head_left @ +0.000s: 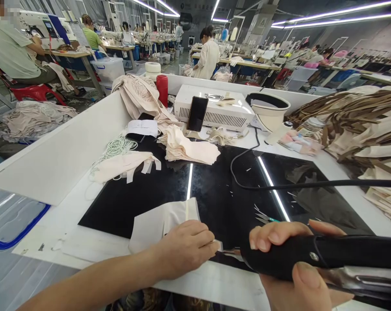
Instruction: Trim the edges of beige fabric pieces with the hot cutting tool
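My left hand [187, 248] is closed on a pale fabric piece [148, 226], pinching its right end at the near edge of the black glossy board [118, 211]. My right hand [289, 259] is wrapped around a thick black handheld tool [354, 252] with a bright metal lever along its underside. Its narrow metal tip [232, 252] points left and meets the fabric's end by my left fingers; I cannot tell whether they touch. Just beyond my right fingers lie small scissors [263, 218] with teal handles. Part of the fabric is hidden under my left hand.
Stacked cream fabric pieces [192, 147] and a pale piece with loose ends [127, 166] lie behind. A black cable [279, 187] crosses the board. Farther back are a white vented box [215, 106], a phone [197, 113] and a red flask [162, 90]. Brown-edged strips [370, 134] pile up right.
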`<state>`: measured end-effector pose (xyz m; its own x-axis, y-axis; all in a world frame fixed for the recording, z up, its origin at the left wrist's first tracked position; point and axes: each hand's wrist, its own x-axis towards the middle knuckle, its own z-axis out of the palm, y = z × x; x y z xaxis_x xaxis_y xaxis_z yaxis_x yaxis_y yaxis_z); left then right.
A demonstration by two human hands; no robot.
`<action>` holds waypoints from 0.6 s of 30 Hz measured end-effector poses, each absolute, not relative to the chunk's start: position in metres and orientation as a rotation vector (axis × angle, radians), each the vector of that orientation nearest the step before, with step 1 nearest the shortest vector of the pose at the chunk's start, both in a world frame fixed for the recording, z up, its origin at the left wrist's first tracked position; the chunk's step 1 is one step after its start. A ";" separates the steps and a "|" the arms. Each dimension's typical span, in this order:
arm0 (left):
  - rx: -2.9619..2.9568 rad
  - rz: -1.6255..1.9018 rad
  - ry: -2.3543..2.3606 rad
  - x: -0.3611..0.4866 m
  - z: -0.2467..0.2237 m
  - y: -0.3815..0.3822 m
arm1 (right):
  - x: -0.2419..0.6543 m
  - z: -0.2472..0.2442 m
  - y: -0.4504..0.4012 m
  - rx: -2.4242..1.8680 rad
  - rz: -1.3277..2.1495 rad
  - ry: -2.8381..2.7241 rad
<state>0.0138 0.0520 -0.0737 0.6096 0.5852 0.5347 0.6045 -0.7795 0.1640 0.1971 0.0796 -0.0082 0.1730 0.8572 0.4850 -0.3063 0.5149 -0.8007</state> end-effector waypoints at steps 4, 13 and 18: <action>-2.792 -0.894 -1.017 0.013 -0.075 0.052 | 0.197 -0.010 0.079 -0.627 0.879 -1.096; -2.808 -0.880 -1.005 0.009 -0.080 0.049 | 0.196 -0.009 0.079 -0.674 0.856 -1.083; -2.797 -0.905 -0.992 0.009 -0.080 0.050 | 0.196 -0.004 0.083 -0.695 0.828 -1.040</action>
<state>0.0091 0.0496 -0.0799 0.6254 0.5651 0.5381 0.5880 -0.7946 0.1512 0.1962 0.0828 -0.0038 0.2698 0.8490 0.4544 -0.2521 0.5177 -0.8176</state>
